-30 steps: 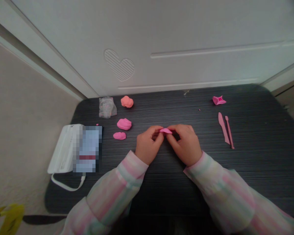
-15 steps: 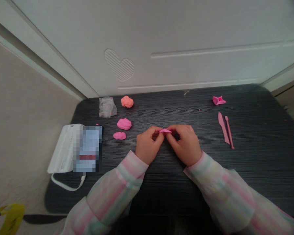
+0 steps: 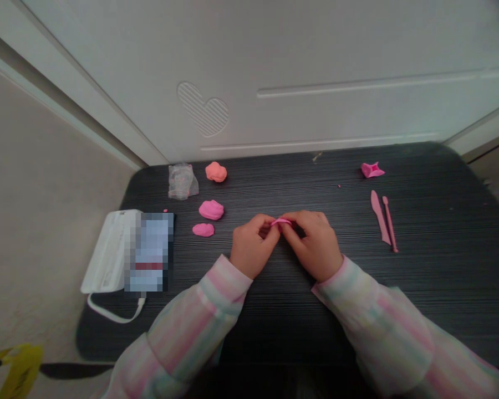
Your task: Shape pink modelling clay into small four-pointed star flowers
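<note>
A thin, curved piece of pink modelling clay (image 3: 281,221) is pinched between my two hands above the dark table. My left hand (image 3: 253,246) grips its left end between thumb and fingers. At the right end, the thumb and fingers of my right hand (image 3: 314,244) are closed on it too; the fingertips of both hands nearly meet. To the left of my hands lie a larger pink clay lump (image 3: 211,210) and a smaller pink clay lump (image 3: 203,229). Behind them is an orange clay lump (image 3: 216,172).
At right lie a pink plastic knife (image 3: 380,216), a thin pink modelling stick (image 3: 390,224) and a folded pink clay shape (image 3: 372,170). A clear plastic bag (image 3: 183,182), a phone (image 3: 149,252) and a white cabled device (image 3: 108,252) occupy the left. A white panel (image 3: 316,122) rises behind the table.
The pink clay between my fingers now shows a narrower, more arched edge. Both hands stay in nearly the same place, with only slight finger movement.
</note>
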{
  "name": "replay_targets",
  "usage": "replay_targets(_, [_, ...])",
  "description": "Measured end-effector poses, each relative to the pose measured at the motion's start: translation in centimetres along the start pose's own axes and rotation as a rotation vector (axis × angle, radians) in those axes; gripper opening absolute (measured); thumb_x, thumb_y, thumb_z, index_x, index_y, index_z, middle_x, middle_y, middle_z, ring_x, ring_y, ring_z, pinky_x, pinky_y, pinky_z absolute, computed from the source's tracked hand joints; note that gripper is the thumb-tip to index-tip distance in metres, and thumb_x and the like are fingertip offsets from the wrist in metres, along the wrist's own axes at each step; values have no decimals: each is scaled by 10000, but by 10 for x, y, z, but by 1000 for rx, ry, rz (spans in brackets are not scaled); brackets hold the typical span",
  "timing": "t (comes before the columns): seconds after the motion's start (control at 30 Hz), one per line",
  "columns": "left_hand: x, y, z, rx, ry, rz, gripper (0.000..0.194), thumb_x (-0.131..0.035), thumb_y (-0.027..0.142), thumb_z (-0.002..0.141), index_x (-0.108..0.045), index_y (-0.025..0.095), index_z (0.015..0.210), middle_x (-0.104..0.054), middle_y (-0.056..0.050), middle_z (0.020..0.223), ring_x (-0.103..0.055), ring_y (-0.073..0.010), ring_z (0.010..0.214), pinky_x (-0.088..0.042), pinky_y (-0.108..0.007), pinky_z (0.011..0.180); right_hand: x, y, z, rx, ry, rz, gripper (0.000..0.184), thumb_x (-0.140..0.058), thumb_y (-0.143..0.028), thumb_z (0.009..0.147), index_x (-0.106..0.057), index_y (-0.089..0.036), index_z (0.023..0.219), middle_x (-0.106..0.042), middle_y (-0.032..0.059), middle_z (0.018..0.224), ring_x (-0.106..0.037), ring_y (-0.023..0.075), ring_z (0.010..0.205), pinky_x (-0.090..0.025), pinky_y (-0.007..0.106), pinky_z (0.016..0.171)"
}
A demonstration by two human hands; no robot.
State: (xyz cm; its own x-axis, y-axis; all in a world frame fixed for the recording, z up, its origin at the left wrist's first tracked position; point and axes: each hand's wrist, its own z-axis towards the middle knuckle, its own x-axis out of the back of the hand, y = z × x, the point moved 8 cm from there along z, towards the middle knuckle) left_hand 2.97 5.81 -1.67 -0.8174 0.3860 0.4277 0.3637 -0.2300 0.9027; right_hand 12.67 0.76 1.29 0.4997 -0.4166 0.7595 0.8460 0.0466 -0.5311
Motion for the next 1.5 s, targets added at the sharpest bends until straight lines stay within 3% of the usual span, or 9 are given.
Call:
replay_targets(0.23, [-1,-4,0,42,-9,-92,180,-537,215,725,-502,189,900,-652,11,683,-614,-103,588,-488,-211,575,-2,4,0,-44,-34,22,112,-484,-241,786,-588,-198,797,-640,16,752,-561,165,710,-373,317,696])
replay_targets(0.3, [-1,-4,0,36,-15,-103,128,-524,212,732,-486,189,853,-641,13,682,-612,-103,599,-483,-209,569,-1,6,0,-63,-21,56,132,-501,-247,775,-582,-197,867,-639,23,779,-563,162,709,-389,312,687])
replay_targets(0.43, [0,2,0,-40,-4,-26,29,-492,209,754,-502,184,763,-610,16,670,-592,-93,596,-468,-199,562,-1,3,1,-16,-23,95,150,-507,-244,775,-581,-196,896,-635,33,825,-562,165,784,-400,314,719])
replay_targets(0.67, [9,20,-5,-220,116,185,142,-485,198,768,-552,176,891,-625,-23,788,-577,-112,683,-465,-227,635,-2,4,1,-32,-16,39,101,-514,-265,769,-587,-195,763,-625,20,745,-542,165,722,-376,310,673])
replay_targets(0.8, [10,22,-5,-244,132,204,209,-504,203,752,-527,160,955,-613,-28,784,-564,-113,683,-458,-221,614,0,4,0,-34,14,-19,113,-512,-277,764,-583,-194,735,-614,13,703,-533,164,695,-353,314,662])
replay_targets(1.03, [9,19,-3,-204,106,251,63,-497,203,759,-552,171,758,-602,-6,702,-552,-111,648,-443,-226,621,-2,5,0,-71,-2,45,130,-504,-277,774,-570,-195,697,-607,11,689,-530,157,679,-360,302,650])
replay_targets(1.23, [11,22,-3,-239,124,248,61,-489,185,765,-545,165,756,-573,4,679,-532,-98,627,-426,-208,598,-4,4,0,-99,-47,70,115,-515,-275,764,-592,-193,786,-624,12,728,-539,157,692,-361,308,669])
replay_targets(1.5, [9,23,-3,-251,89,202,62,-489,171,766,-549,157,773,-573,-6,717,-522,-92,631,-429,-202,593,-3,6,-1,-131,-35,86,105,-533,-259,749,-583,-188,690,-600,-6,637,-523,139,620,-361,293,641])
